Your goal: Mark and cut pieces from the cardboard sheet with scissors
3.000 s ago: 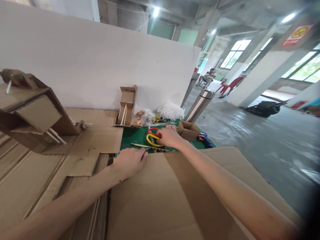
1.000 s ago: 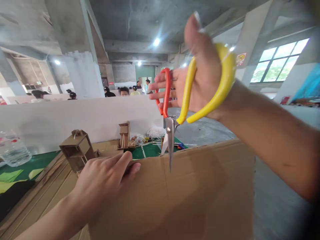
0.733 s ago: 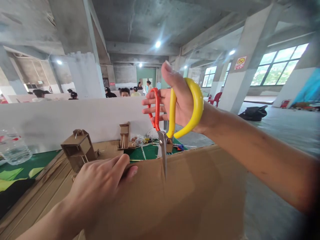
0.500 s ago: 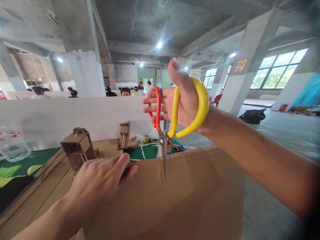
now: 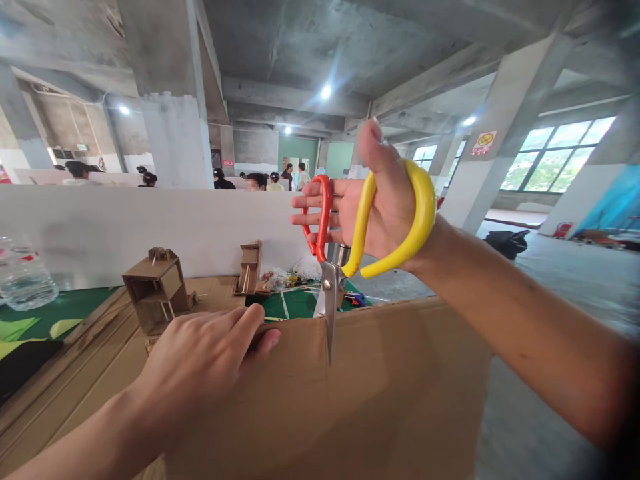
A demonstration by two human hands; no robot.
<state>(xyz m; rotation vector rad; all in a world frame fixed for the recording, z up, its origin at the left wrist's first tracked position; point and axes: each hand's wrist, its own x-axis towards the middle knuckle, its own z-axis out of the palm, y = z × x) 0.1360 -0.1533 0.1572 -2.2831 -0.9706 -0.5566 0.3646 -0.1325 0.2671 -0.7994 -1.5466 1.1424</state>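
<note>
A large brown cardboard sheet (image 5: pixel 400 393) stands up in front of me, its upper edge running across the view. My left hand (image 5: pixel 205 353) is closed over that edge, thumb on one side and fingers on the other. In my right hand (image 5: pixel 383 217) is a pair of scissors (image 5: pixel 329 287), with the fingers through the red handle and the thumb through the yellow one. The handles are spread apart. One blade shows on the near face of the cardboard, pointing down beside a crease; the other blade is hidden behind the sheet.
A cardboard box model (image 5: pixel 155 293) and a smaller cardboard piece (image 5: pixel 249 267) stand beyond my left hand. Plastic bottles (image 5: pixel 25 280) and green paper (image 5: pixel 17 329) lie far left. A white partition (image 5: pixel 100 227) rises behind, with several people beyond it.
My right hand and the scissor handles have shifted slightly to the right, the handles a little wider apart. My left hand keeps its grip on the cardboard edge. The view has shifted slightly.
</note>
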